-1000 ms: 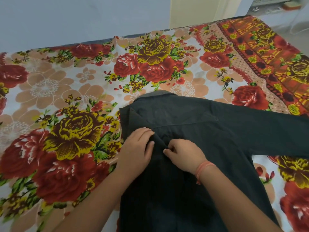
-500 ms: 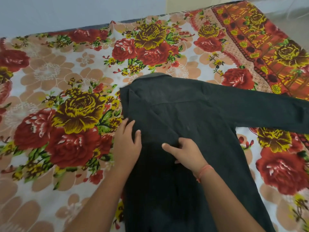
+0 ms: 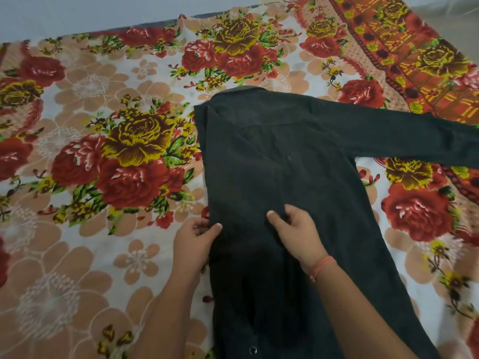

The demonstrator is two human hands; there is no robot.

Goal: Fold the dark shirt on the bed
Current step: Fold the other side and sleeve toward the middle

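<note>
Head view, obs. from bedside:

- dark shirt (image 3: 298,156) lies flat on the bed, collar (image 3: 238,90) at the far end, hem twd the person. Side nearer the left hand (image 3: 195,244) is already folded in over the body. Outstretched sleeve (image 3: 414,141) runs off to the person's right, not yet folded.
- Left hand: thumb on top of the folded edge, fingers curled at the edge, pinching it.
- Right hand (image 3: 298,234): fingers curled into a small pucker of cloth mid-body, thumb held out straight. Orange thread band (image 3: 322,265) on that wrist.
- Step, my reading: setting the first side fold. To do it well, keep the left edge straight from shoulder to hem, draw the pucker flat before letting go, then bring the sleeve in.
- Risk: soft cloth, so a trapped wrinkle would carry into later folds.

Surface/room: floral bedsheet (image 3: 90,255) in red, yellow and peach, orange patterned border far right. Pale wall (image 3: 77,11) behind. Top-right corner too blurred to read.
</note>
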